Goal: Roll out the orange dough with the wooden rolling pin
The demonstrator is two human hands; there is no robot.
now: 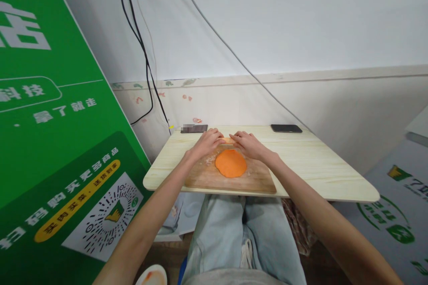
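Observation:
A flat round of orange dough [231, 163] lies on a wooden board [230, 185], with traces of white flour around it. Just beyond the dough, a short pale rolling pin [228, 140] runs crosswise near the board's far edge. My left hand [209, 141] is closed over its left end, and my right hand [246, 143] is closed over its right end. Only the middle of the pin shows between my fingers; both ends are hidden. The pin sits past the dough's far rim.
On the light wooden table [321, 164], a dark phone [286, 128] lies at the back right and another dark flat device [197, 128] at the back left. Cables [146, 58] hang down the wall. A green sign [67, 120] stands left; a plate [153, 276] is low at left.

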